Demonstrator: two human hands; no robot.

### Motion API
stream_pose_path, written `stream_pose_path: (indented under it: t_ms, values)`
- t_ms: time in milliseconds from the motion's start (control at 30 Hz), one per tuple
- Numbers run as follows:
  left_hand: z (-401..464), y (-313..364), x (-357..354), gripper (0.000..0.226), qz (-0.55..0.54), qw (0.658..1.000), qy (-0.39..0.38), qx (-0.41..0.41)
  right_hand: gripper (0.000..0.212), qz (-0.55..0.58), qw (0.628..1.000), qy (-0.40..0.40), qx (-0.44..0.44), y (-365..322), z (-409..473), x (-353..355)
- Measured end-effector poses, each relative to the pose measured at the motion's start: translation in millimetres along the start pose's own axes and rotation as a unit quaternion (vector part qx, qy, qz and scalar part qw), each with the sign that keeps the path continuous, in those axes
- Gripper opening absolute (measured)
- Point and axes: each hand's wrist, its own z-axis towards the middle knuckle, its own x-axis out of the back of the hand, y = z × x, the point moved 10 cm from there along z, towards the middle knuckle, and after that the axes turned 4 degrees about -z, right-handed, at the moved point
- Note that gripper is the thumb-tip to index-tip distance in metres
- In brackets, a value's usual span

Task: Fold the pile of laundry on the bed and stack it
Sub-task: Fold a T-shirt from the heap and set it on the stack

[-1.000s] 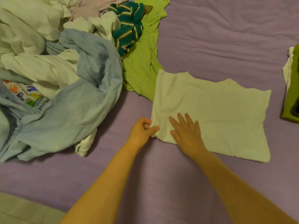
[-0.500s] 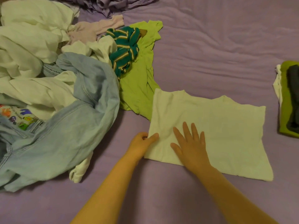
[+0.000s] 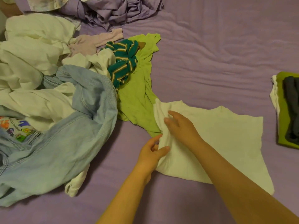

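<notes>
A heap of unfolded laundry [image 3: 53, 97] lay left of the white shirt [image 3: 218, 143] on the purple bed [image 3: 210, 54]. The left hand [image 3: 150, 156] pinched the shirt's left edge between thumb and fingers [image 3: 163, 149]; the right hand [image 3: 181, 126], fingers loosely spread, rested on the same edge just beyond. Light and limp, the cloth seemed best taken by its edges. 1 folded stack [image 3: 288, 109] sat well to its right.

Two bare forearms reach in from the lower edge, no sleeves, watch, rings or bracelets visible on either. The left hand [image 3: 151, 153] and right hand [image 3: 181, 126] are ungloved, with short, unpainted fingernails.
</notes>
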Motion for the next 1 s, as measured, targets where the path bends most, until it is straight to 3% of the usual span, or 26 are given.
stream_pose_path:
  t_ms: [67, 200, 267, 467, 600, 667, 833, 1000]
  values:
    - [-4.8, -2.0, -15.4, 0.049, 0.027, 0.999, -0.013, -0.011, 0.062, 0.031, 0.998, 0.021, 0.042, -25.4, 2.1, 12.6]
    - [-14.7, -4.5, -39.3, 0.06, 0.028, 0.998, -0.018, -0.045, 0.059, -0.253, 0.958, 0.038, 0.13, -49.4, 3.7, 18.5]
    - [-20.3, -4.6, -44.4, 0.06, 0.006, 0.998, -0.006, -0.064, 0.049, -0.292, 0.946, 0.038, 0.134, -39.2, 4.3, 23.4]
    - [-36.2, -3.2, -77.3, 0.058, 0.026, 0.994, -0.015, -0.109, 0.042, -0.155, 0.975, 0.051, 0.147, -3.0, -10.9, 65.2]
    - [-44.0, -13.8, -108.0, 0.054, 0.045, 0.993, -0.038, -0.104, 0.056, -0.179, 0.971, -0.01, 0.157, 2.5, -17.0, 57.1]
    - [-46.9, -19.2, -117.9, 0.052, 0.047, 0.993, -0.038, -0.102, 0.056, -0.179, 0.972, 0.019, 0.154, 12.0, -20.2, 69.4]
    - [-54.4, -25.0, -165.3, 0.049, 0.109, 0.983, -0.047, -0.138, 0.056, -0.115, 0.988, 0.088, 0.056, 81.2, -42.0, 131.3]
    - [-57.9, -51.8, -246.3, 0.045, 0.207, 0.961, -0.107, -0.147, 0.071, -0.094, 0.992, 0.088, -0.012, 160.9, -57.9, 170.2]
